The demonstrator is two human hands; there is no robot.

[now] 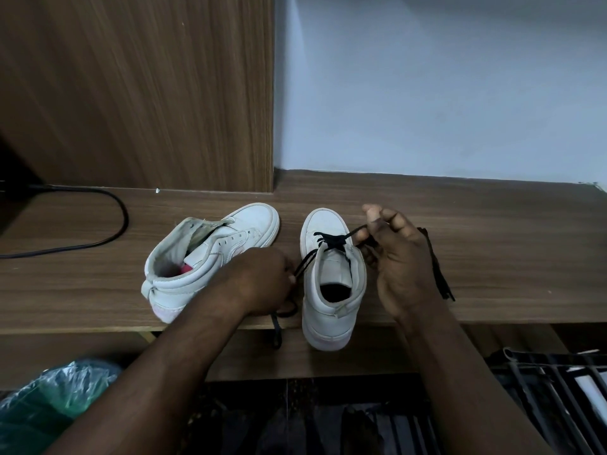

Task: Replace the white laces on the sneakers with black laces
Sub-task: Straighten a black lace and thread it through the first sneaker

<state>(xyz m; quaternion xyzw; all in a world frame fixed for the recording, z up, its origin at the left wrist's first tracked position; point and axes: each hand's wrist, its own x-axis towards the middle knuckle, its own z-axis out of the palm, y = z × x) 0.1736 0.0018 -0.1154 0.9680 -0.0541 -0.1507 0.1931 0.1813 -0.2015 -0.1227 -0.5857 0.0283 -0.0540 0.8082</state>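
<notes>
Head view: upright sneaker (325, 323) had black lace (330, 239) through toe-end eyelets only; left hand (262, 280), right hand (400, 264) each pinched lace end beside it. Second sneaker (230, 238), left of it, unlaced.

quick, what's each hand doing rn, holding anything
left hand: grip closed on one end of the black lace threaded in the right-side sneaker
right hand: pinches the other end of that lace
</notes>
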